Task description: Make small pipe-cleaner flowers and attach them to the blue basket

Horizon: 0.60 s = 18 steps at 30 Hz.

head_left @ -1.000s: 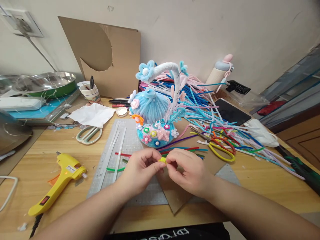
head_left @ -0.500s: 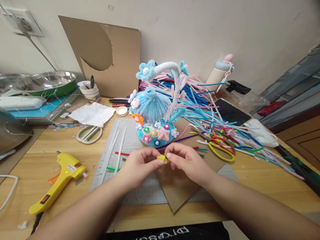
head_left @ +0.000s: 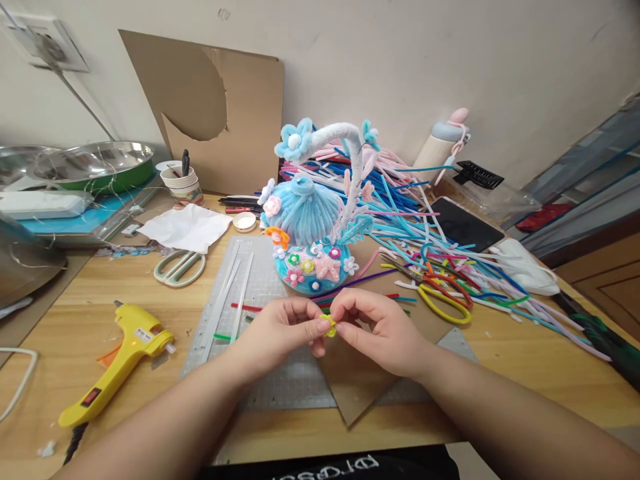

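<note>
A small yellow fuzzy piece [head_left: 329, 326], shaped rather like a flower, is pinched between the fingertips of my left hand [head_left: 290, 333] and my right hand [head_left: 377, 330]. Both hands are closed on it above the cardboard piece [head_left: 350, 393] and the grey cutting mat [head_left: 285, 393]. Just behind them stands a blue fuzzy craft [head_left: 303, 213] with a white arched stem [head_left: 354, 160], several small flowers and a pink star [head_left: 328, 269] on its base.
At the left lie a yellow glue gun [head_left: 117, 363] and scissors [head_left: 180, 268]. Many pipe cleaners [head_left: 395, 207] are heaped behind and right, near pliers [head_left: 445, 300], a phone [head_left: 465, 223] and a bottle [head_left: 440, 143]. Cut cardboard [head_left: 255, 113] leans on the wall.
The yellow piece has turned between my fingers and sits slightly lower. Some left fingers now reach down below it, and my right fingertips have shifted a little.
</note>
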Available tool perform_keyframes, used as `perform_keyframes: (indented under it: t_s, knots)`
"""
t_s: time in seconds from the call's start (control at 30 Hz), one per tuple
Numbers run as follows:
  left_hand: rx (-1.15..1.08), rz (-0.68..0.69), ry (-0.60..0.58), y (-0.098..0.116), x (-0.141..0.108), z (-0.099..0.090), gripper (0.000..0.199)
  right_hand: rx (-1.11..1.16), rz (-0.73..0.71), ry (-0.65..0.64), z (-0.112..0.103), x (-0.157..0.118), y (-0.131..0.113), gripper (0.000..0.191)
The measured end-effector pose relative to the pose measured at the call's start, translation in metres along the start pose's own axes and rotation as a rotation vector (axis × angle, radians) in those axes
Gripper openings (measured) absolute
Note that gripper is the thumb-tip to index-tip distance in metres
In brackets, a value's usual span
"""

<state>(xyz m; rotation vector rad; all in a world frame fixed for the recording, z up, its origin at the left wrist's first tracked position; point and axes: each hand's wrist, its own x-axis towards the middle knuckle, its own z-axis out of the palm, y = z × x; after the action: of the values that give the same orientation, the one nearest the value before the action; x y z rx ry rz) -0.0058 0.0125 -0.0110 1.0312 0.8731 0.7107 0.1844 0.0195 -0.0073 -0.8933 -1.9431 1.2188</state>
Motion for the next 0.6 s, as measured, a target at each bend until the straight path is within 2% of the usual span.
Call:
perform_keyframes:
  t_s: [0.2,0.37,0.47,0.6]
  knots:
    - [-0.092,0.015,0.053,-0.0035,0.0022,0.0019,0.025,-0.221,-0.207,0.11,0.0006,-0.0009,0.0065,0.01]
    - [-0.109,0.006,0.116,-0.0034,0.0029,0.0014,0.027,-0.216,-0.283,0.116,0.0011,0.0008,0.0059,0.016]
    - [0.006,0.01,0.133,-0.0023,0.0024,0.0009,0.025,-0.154,-0.223,0.099,0.001,0.0018,0.0029,0.014]
    - [0.156,0.058,0.143,-0.0006,0.0017,0.0019,0.018,0.04,0.028,0.021,0.0011,0.0023,0.0028,0.009]
